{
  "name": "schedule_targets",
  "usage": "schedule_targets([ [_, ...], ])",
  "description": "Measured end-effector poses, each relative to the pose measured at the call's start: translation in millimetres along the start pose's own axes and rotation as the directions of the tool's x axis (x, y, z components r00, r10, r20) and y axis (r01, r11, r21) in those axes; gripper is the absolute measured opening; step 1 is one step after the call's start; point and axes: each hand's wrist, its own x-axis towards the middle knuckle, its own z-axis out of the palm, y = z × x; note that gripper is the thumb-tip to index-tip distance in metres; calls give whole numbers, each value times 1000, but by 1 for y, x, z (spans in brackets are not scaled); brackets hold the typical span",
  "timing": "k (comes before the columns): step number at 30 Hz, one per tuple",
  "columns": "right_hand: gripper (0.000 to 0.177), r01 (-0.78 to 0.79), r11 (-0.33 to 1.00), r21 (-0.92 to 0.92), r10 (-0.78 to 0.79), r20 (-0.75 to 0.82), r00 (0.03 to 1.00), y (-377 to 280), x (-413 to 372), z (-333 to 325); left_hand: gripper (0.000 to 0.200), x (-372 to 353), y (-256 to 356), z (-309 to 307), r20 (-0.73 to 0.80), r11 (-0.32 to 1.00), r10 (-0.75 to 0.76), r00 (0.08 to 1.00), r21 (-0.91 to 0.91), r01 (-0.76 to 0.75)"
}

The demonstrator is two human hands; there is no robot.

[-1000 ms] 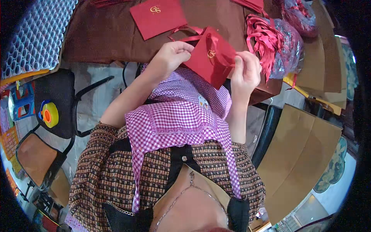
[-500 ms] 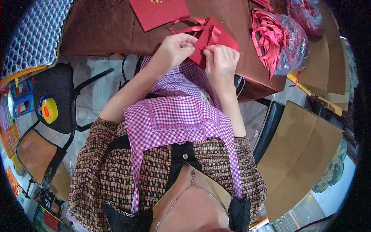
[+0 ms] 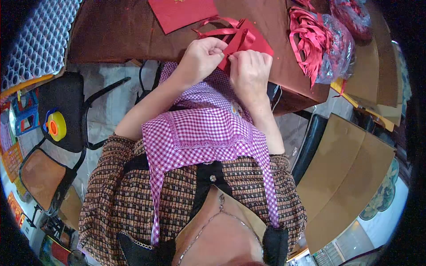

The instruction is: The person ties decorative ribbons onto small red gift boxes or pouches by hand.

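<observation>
A red paper bag (image 3: 259,43) with red ribbon (image 3: 246,41) on it lies at the near edge of the table, tilted at an angle. My left hand (image 3: 202,61) is at its left side, thumb and forefinger pinched together at the ribbon. My right hand (image 3: 251,73) is closed at the bag's near edge, its thumb and forefinger pinched on the ribbon. The fingertips of both hands are close together, and the pinched ribbon ends are mostly hidden. Another stretch of ribbon loops out to the left over the table.
A flat red bag or folder (image 3: 184,15) lies farther back on the brown tablecloth (image 3: 120,31). Bundled red ribbons (image 3: 308,42) in clear plastic lie at right. A chair (image 3: 62,102) holds yellow tape (image 3: 57,126). Cardboard (image 3: 344,177) stands at right.
My right hand has moved slightly left and toward me, its fingertips now nearer my left hand. The left hand and the bag have hardly moved.
</observation>
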Motion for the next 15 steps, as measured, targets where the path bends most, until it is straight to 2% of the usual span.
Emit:
schedule_targets([
  [3,12,9,998,-55,-7,28,1000,-5,0,-4,23,-1,1,3,-5,1000,3,1000,0,-3],
  [5,12,8,997,-78,-5,35,999,-7,1,-5,23,-3,4,4,-20,995,10,1000,99,-8],
  [8,11,-8,997,-81,12,51,999,-7,0,-3,23,-5,13,6,-25,989,13,1000,150,-9],
  [11,10,-52,998,-29,53,22,998,-5,-3,6,23,-4,2,10,-83,972,88,993,227,-67],
  [15,11,-202,971,130,197,51,979,-4,-3,9,22,-8,7,15,-75,950,85,994,305,-59],
])
